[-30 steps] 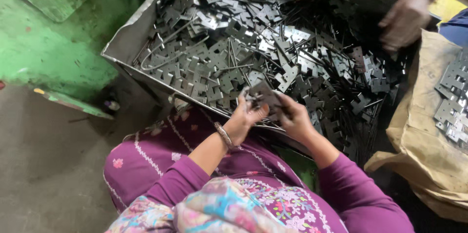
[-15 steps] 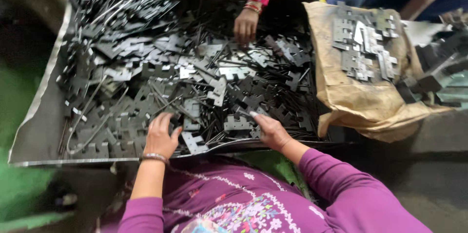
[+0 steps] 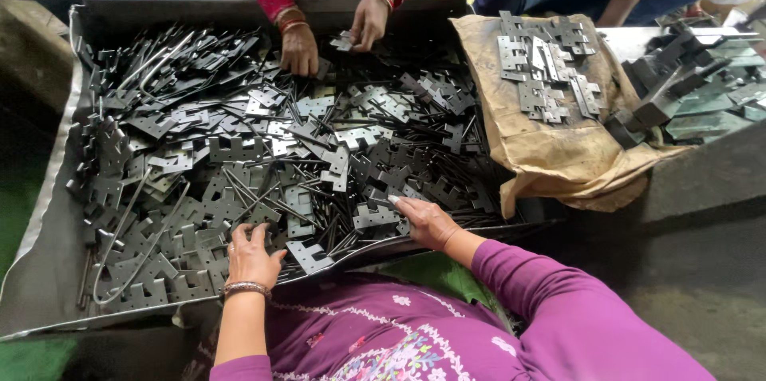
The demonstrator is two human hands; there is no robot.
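Your left hand (image 3: pixel 251 253) and right hand (image 3: pixel 427 221) both lie open, fingers spread, on the pile of flat metal plates (image 3: pixel 263 150) in the tray (image 3: pixel 48 269) before you; these look stiff, sharp-edged and slippery, so pinch one by its flat faces.

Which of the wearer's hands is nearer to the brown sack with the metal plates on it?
Right. The right hand rests on the pieces in the tray, just left of the brown sack; the left hand lies farther left.
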